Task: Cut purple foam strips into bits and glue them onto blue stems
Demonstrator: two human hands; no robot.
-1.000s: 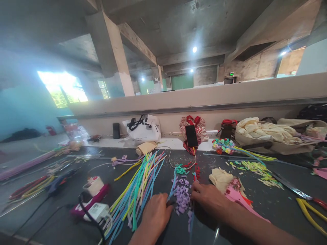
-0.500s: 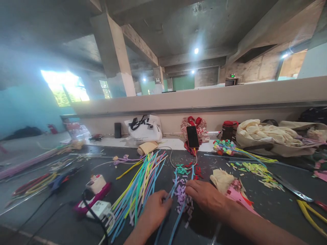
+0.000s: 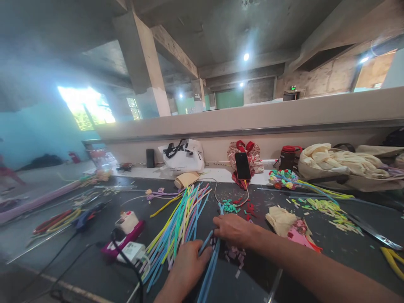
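Observation:
Two long blue fuzzy stems (image 3: 211,269) run from the front edge up between my hands. My left hand (image 3: 189,263) is closed on a blue stem, thumb and fingers pinched. Over the stems, my right hand (image 3: 232,229) has its fingers closed at their upper part, with the palm down. Small purple pieces (image 3: 236,254) lie beneath and beside my right hand, partly hidden by it. Green pieces (image 3: 229,206) and red pieces (image 3: 250,208) lie just beyond. A bundle of multicoloured stems (image 3: 181,219) spreads out left of my hands.
A magenta power strip with chargers (image 3: 124,244) and cables sits at the left. A phone (image 3: 242,166) leans against a patterned bag. Fabric scraps (image 3: 279,221), yellow pieces (image 3: 328,208) and scissors (image 3: 375,235) lie to the right.
My right hand has moved left over the purple pieces and nearer my left hand. The two blue stems, apart before, now lie close together. The view has shifted slightly.

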